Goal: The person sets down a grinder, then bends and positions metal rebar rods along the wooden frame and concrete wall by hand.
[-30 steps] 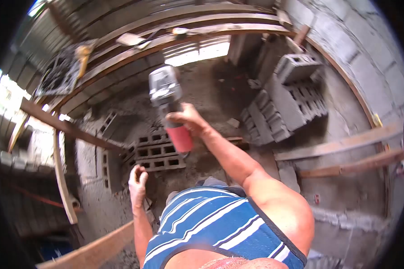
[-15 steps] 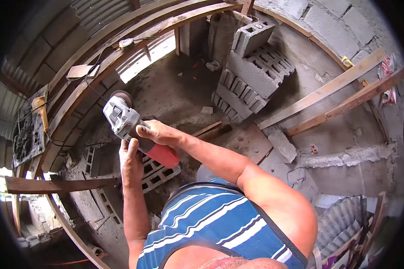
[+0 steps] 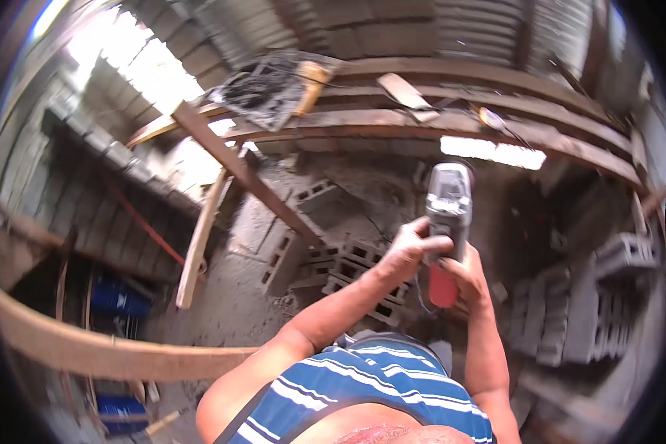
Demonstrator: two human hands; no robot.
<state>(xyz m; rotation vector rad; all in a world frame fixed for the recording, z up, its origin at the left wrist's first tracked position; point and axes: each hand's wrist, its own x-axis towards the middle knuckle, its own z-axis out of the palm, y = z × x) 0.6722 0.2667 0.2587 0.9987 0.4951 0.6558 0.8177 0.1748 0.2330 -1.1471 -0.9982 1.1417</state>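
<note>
A grey angle grinder (image 3: 449, 196) with a red rear end is held upright in the view, in front of my chest. My right hand (image 3: 468, 275) wraps round its dark body near the red part. From the left side, my left hand (image 3: 413, 250) grips the same body a little higher, its thumb across the front. The grinder's head points away from me, and its disc is blurred. A thin dark cord hangs beside the red end.
Hollow blocks (image 3: 359, 255) lie on the ground beyond my left arm, and more blocks (image 3: 570, 311) are stacked at right. Wooden beams (image 3: 392, 122) cross ahead, bearing a tape measure (image 3: 490, 118). A slanting plank (image 3: 244, 174) and a near board (image 3: 126, 357) stand at left.
The view has swung to the left, so the grinder and blocks appear farther right. My left hand, apart from the grinder a second ago, now grips its body.
</note>
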